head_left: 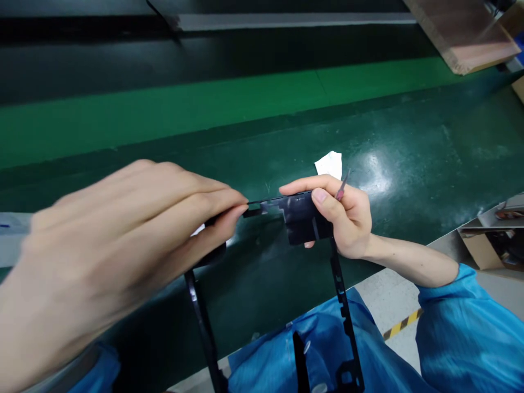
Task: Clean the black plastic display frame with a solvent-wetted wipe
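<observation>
Both hands hold a thin black plastic frame [341, 295] above the green bench, its two long side bars running down toward my lap. My left hand [139, 240] looms large at the left, thumb and fingers pinched on the frame's upper edge. At the upper right corner, my right hand [344, 215] grips the frame, thumb on a wide black panel [303, 218] and index finger stretched along the top edge. A slim pointed tool with a reddish part, perhaps tweezers [341, 188], pokes up between the fingers of that hand. My left fingers hide the frame's upper left corner.
A white scrap of paper [331, 164] lies on the green bench [409, 147] behind my right hand. A brown board [462, 33] rests at the far right. Clear plastic [14, 234] is at the left edge. An open cardboard box [485, 248] stands on a shelf at lower right.
</observation>
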`<state>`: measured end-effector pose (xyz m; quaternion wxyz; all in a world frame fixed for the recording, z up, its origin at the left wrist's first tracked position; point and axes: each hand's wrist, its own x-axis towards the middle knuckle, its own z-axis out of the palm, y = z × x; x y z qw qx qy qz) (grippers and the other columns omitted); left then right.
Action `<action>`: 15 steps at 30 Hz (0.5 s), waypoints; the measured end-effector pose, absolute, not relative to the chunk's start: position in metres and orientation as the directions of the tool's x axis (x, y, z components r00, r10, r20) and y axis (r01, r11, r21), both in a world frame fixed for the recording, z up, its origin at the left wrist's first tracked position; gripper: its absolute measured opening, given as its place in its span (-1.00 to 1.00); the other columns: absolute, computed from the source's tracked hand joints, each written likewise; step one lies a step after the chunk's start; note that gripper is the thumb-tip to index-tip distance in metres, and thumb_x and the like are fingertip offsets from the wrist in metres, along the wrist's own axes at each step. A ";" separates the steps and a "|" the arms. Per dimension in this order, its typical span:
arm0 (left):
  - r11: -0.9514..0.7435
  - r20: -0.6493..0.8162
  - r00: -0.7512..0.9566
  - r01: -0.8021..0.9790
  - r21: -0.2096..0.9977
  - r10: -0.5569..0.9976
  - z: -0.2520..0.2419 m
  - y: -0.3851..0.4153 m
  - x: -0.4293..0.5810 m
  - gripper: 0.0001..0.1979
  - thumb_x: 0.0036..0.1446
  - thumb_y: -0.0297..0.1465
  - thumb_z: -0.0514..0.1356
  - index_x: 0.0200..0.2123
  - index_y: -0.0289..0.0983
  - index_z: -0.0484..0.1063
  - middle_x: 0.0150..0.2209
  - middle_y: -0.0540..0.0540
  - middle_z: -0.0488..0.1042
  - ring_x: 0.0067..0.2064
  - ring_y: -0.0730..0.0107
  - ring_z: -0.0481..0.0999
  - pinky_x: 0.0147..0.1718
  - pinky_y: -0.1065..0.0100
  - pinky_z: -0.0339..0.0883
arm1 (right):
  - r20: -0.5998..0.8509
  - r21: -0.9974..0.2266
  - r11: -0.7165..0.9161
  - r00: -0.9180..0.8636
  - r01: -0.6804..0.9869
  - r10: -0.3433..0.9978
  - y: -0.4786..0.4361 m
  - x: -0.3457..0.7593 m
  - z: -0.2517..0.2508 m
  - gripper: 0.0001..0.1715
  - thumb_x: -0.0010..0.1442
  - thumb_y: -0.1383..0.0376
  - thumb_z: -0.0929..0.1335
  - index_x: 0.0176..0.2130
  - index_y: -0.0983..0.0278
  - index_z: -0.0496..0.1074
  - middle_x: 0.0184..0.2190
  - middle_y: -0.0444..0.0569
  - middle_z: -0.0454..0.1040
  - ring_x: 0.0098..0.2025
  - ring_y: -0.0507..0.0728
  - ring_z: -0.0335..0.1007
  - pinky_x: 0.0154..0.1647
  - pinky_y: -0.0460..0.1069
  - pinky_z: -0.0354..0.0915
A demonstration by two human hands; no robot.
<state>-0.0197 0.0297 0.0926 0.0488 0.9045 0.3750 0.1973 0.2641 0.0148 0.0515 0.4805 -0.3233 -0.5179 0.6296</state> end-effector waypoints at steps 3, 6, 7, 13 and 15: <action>-0.768 0.332 0.702 0.626 0.132 0.630 0.100 0.029 -0.001 -0.76 0.37 -0.41 0.19 0.07 -0.13 0.49 -0.05 -0.05 0.65 -0.07 0.27 0.58 -0.06 0.12 0.34 | 0.076 -0.967 -0.006 -0.311 -0.256 0.947 0.017 0.262 0.051 -0.52 0.52 -0.01 0.36 0.07 0.34 0.56 -0.37 -0.17 0.57 -0.51 -0.08 0.52 -0.59 -0.23 0.43; -0.798 0.347 0.750 0.602 -0.006 0.563 0.097 0.033 0.007 -0.83 0.42 -0.41 0.16 0.03 -0.20 0.46 -0.11 -0.05 0.59 -0.11 0.31 0.51 -0.14 0.19 0.27 | 0.045 -0.977 -0.022 -0.305 -0.213 0.951 0.019 0.261 0.051 -0.52 0.52 0.00 0.35 0.06 0.34 0.56 -0.40 -0.19 0.54 -0.52 -0.09 0.49 -0.60 -0.24 0.41; -0.794 0.345 0.754 0.606 -0.039 0.559 0.094 0.034 0.007 -0.83 0.42 -0.42 0.17 0.03 -0.22 0.45 -0.12 -0.05 0.57 -0.12 0.32 0.49 -0.14 0.21 0.27 | 0.037 -0.978 -0.028 -0.304 -0.208 0.952 0.019 0.260 0.050 -0.52 0.51 -0.01 0.35 0.06 0.34 0.57 -0.42 -0.20 0.52 -0.53 -0.09 0.49 -0.60 -0.24 0.41; -0.691 0.320 0.644 0.721 0.048 0.695 0.081 0.037 0.001 -0.86 0.46 -0.36 0.14 0.01 -0.18 0.44 -0.06 0.02 0.54 -0.14 0.44 0.44 -0.14 0.35 0.27 | 0.036 -0.957 -0.063 -0.334 -0.282 0.942 0.021 0.261 0.053 -0.55 0.51 0.03 0.36 0.04 0.37 0.55 -0.41 -0.19 0.56 -0.53 -0.08 0.52 -0.56 -0.23 0.46; -0.611 0.263 0.566 0.780 0.138 0.781 0.083 0.039 -0.005 -0.85 0.47 -0.31 0.12 -0.03 -0.15 0.47 -0.08 0.06 0.56 -0.18 0.50 0.44 -0.22 0.34 0.20 | 0.047 -0.954 -0.058 -0.337 -0.294 0.940 0.021 0.262 0.055 -0.57 0.51 0.05 0.36 0.03 0.36 0.55 -0.41 -0.19 0.56 -0.53 -0.08 0.52 -0.56 -0.23 0.45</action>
